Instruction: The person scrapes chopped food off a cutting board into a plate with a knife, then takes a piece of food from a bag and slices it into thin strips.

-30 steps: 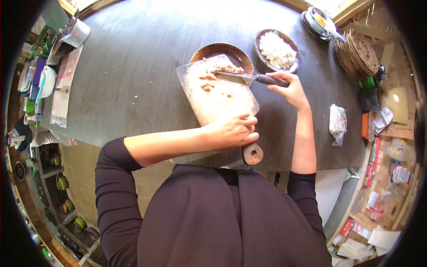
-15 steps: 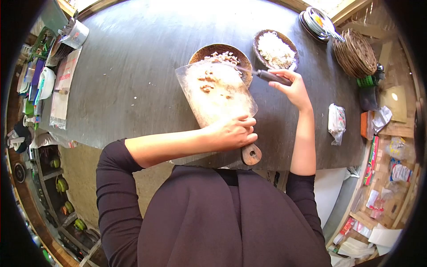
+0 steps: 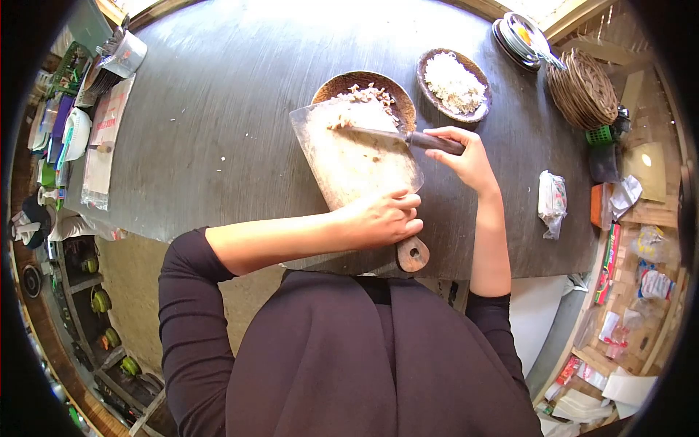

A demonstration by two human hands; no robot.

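My left hand (image 3: 382, 216) is closed around the handle end of a wooden cutting board (image 3: 349, 171), whose far edge overlaps a brown bowl (image 3: 402, 98). Chopped light-brown pieces (image 3: 371, 96) lie in the bowl, and a few more sit near the board's far end. My right hand (image 3: 466, 155) grips the dark handle of a knife (image 3: 433, 141). Its blade points left and lies low across the board, by the remaining bits. The bowl's near side is hidden under the board.
A second brown bowl (image 3: 477, 111) of white shreds stands beyond my right hand. Stacked plates (image 3: 510, 49) and woven plates (image 3: 582, 91) are at the far right, with a plastic-wrapped packet (image 3: 552, 204) nearer. A cutlery container (image 3: 127, 57) and flat cardboard (image 3: 108, 138) lie left.
The knife has come down and nearer to me, its blade now along the board. Fewer pieces lie on the board's far part. My left hand has stayed almost still.
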